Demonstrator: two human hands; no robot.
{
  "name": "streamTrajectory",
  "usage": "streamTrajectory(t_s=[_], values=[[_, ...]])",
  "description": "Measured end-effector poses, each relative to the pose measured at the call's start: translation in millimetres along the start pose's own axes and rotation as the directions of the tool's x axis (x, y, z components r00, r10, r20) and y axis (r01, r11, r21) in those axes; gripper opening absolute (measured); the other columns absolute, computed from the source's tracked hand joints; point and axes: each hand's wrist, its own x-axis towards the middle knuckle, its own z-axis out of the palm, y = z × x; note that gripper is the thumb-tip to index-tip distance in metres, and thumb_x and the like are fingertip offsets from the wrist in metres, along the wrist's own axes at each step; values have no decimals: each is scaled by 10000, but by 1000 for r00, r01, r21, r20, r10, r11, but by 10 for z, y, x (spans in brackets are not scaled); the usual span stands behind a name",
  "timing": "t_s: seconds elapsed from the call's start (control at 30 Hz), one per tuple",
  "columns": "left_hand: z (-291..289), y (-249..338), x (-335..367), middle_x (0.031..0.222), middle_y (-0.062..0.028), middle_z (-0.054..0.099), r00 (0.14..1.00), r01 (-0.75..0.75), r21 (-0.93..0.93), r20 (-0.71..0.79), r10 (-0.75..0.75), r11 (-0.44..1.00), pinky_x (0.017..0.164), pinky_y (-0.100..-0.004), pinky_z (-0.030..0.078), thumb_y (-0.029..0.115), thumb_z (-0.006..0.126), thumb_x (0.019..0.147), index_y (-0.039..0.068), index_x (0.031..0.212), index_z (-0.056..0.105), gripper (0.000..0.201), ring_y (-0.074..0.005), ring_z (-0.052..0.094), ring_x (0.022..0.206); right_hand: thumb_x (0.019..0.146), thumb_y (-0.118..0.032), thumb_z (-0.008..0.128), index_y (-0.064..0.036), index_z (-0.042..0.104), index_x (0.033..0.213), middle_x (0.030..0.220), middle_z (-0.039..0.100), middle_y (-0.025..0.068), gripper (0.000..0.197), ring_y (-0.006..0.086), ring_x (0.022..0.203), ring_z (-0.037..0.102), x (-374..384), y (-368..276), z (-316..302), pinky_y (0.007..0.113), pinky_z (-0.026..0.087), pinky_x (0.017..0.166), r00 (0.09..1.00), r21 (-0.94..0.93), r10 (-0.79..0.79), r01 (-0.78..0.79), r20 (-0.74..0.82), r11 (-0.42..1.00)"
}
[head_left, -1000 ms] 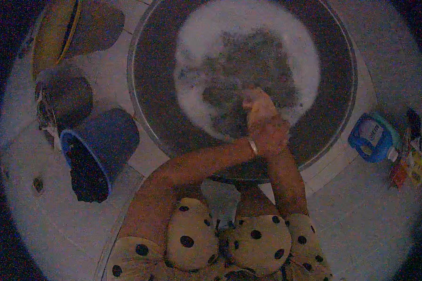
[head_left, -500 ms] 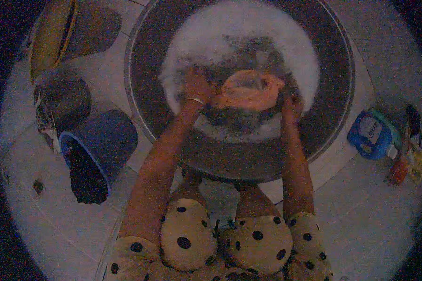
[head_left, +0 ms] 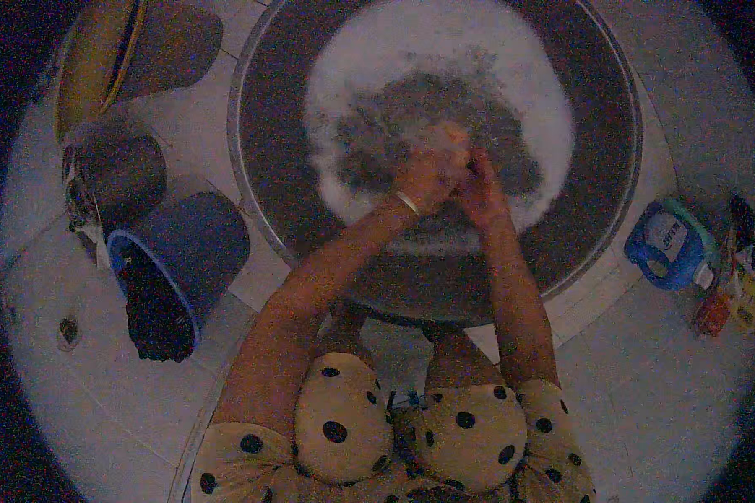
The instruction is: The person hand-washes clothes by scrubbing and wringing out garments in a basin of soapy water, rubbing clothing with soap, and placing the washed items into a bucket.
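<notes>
A wide round dark basin holds water covered with white suds. Over its middle my left hand, with a pale band at the wrist, and my right hand are close together. Bunched between them is an orange cloth, mostly covered by my fingers. Both hands look closed on it, though grain and dim light blur the fingers. Around them the foam is broken, and dark water shows through.
Left of the basin, a blue bucket lies tipped with dark cloth spilling out. Behind it are a dark bucket and a yellow tub. To the right, a blue bottle and small packets sit on the tiled floor.
My hands have come together toward the basin's middle. The orange cloth, spread wide between them before, is now gathered into a small bunch.
</notes>
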Motion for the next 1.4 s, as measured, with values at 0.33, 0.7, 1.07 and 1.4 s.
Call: streamTrajectory(t_s=[0.33, 0.7, 1.07, 1.4], values=[[307, 1372, 209, 1050, -192, 585, 945, 324, -123, 78, -316, 938, 759, -457, 527, 338, 605, 794, 68, 993, 613, 336, -339, 632, 909, 933, -376, 563, -102, 523, 1262, 1201, 589, 73, 430, 272, 1006, 591, 66, 150, -1498, 402, 497, 869, 763, -898, -475, 397, 438, -190], [-273, -615, 195, 1169, -246, 549, 977, 190, 392, -162, -136, 900, 806, -473, 525, 257, 555, 887, 7, 1120, 565, 342, -405, 616, 980, 873, -285, 612, -89, 570, 1117, 1070, 614, 60, 316, 212, 947, 600, -360, 141, -354, 349, 520, 754, 850, -270, -337, 241, -404, 932], [-210, -576, -56, 1113, -192, 610, 982, 21, 477, -176, 72, 878, 860, -440, 507, 259, 612, 793, 73, 1111, 629, 370, -348, 583, 1056, 918, -268, 557, -74, 576, 1090, 1093, 624, 81, 260, 242, 946, 606, -203, 289, -72, 418, 514, 847, 987, 123, -63, 81, -145, 989], [504, 788, -5, 1067, -135, 631, 855, -509, 26, -98, 508, 861, 755, -414, 520, 302, 571, 834, 65, 1076, 628, 343, -289, 610, 915, 963, -328, 472, -84, 545, 1234, 1179, 589, 99, 372, 208, 1061, 577, 10, 350, -997, 364, 496, 894, 953, -420, -167, 263, 252, 868]])
